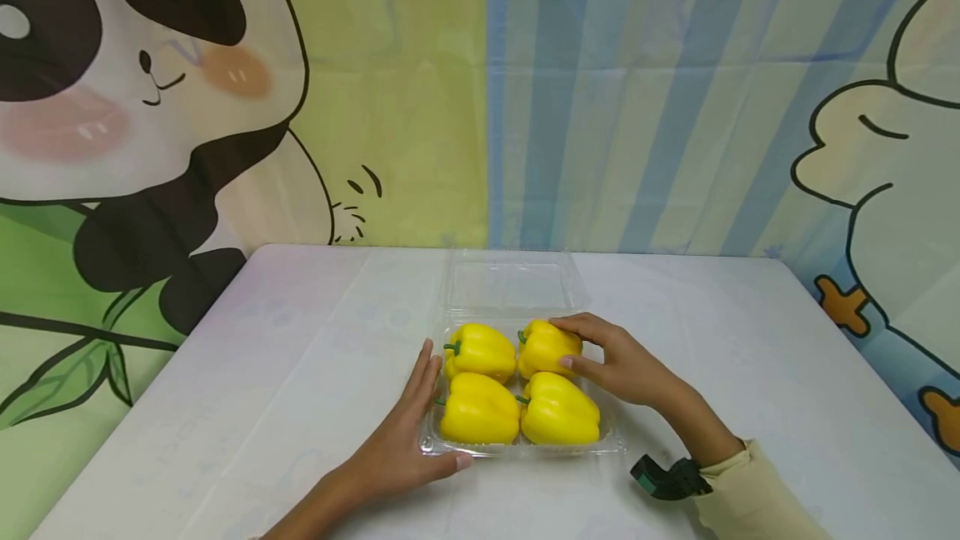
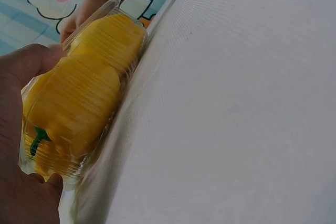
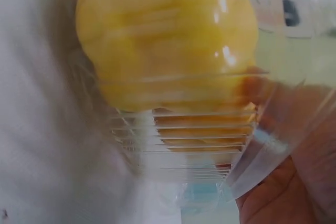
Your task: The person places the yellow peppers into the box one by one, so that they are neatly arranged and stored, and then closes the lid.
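A clear plastic clamshell box [image 1: 525, 450] lies on the table, holding several yellow bell peppers with green stems. My right hand [image 1: 628, 363] grips the back right bell pepper [image 1: 550, 348] between thumb and fingers; the pepper sits in its corner of the box. The left hand [image 1: 401, 440] rests along the left side, fingers straight and thumb at the front edge. Inside are also a back left pepper [image 1: 482, 354], a front left pepper [image 1: 478, 409] and a front right pepper [image 1: 561, 409]. Through the ribbed wall, the left wrist view shows a yellow pepper [image 2: 79, 103].
The box's hinged lid [image 1: 513, 283] lies folded back toward the table's far edge. White cloth covers the table [image 1: 300, 373]. Behind it hangs a cartoon-printed curtain [image 1: 420, 90]. A dark device [image 1: 671, 477] is strapped at the right wrist.
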The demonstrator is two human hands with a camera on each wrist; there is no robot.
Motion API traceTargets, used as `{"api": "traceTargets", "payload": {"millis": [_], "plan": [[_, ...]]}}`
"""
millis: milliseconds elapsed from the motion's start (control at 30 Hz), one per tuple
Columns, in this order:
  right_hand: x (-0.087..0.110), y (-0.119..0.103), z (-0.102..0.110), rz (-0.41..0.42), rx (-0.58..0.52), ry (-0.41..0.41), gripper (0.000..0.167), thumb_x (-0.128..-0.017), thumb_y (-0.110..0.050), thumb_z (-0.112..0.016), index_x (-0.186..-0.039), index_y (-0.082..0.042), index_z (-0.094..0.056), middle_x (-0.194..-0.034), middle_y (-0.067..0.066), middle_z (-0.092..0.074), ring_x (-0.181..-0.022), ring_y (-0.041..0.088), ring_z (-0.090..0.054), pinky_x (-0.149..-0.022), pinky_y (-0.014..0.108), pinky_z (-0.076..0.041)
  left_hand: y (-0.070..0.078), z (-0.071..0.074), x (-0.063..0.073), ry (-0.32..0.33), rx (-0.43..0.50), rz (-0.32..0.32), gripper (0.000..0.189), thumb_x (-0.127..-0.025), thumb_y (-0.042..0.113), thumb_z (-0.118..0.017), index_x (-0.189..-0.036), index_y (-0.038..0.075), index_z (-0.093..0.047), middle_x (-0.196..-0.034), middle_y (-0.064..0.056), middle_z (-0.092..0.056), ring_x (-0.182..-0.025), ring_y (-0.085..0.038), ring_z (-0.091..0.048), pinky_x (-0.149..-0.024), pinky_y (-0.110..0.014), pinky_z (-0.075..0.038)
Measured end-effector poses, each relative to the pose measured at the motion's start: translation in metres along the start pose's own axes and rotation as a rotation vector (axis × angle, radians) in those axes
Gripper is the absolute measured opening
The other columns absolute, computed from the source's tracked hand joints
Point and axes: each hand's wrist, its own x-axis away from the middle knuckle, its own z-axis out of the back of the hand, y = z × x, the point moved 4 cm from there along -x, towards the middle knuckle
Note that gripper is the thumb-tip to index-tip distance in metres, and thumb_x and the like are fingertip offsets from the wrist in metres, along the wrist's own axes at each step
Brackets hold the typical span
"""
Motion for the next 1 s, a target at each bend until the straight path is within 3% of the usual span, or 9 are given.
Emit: {"api": "traceTargets", "payload": {"millis": [333, 800, 1000], "plan": [[-0.0001, -0.0041, -0.0071, -0.016, 0.117, -0.036, 0.052, -0.095, -0.017, -0.064, -0.143, -0.005, -0.048, -0.138, 0.014, -0.051, -0.123, 0.032, -0.05, -0.102, 0.052, -0.041, -0.0003, 0.0003, -0.0003, -0.017, 0.018, 0.014, 0.119, -0.075, 0.054, -0.077, -0.157, 0.02, 0.002, -0.162, 0.003, 0.014, -0.146, -0.022, -0.009, -0.11, -0.059, -0.021], [0.0003, -0.0044, -0.0056, 0.018, 0.145, -0.04, 0.052, -0.095, -0.018, -0.064, -0.142, 0.0, -0.048, -0.134, 0.015, -0.054, -0.117, 0.031, -0.054, -0.097, 0.051, -0.045, 0.0006, -0.0003, -0.0016, -0.017, 0.008, 0.012, 0.12, -0.074, 0.055, -0.078, -0.157, 0.02, 0.001, -0.162, 0.004, 0.014, -0.146, -0.021, -0.005, -0.11, -0.059, -0.02], [0.0008, -0.0028, -0.006, -0.006, 0.138, -0.042, 0.054, -0.094, -0.021, -0.066, -0.142, -0.004, -0.049, -0.134, 0.011, -0.054, -0.116, 0.028, -0.054, -0.098, 0.049, -0.045, -0.0005, -0.0006, 0.0, -0.015, -0.001, -0.002, 0.119, -0.075, 0.055, -0.077, -0.157, 0.018, 0.0, -0.161, 0.006, 0.016, -0.146, -0.025, -0.007, -0.109, -0.06, -0.021]]}}
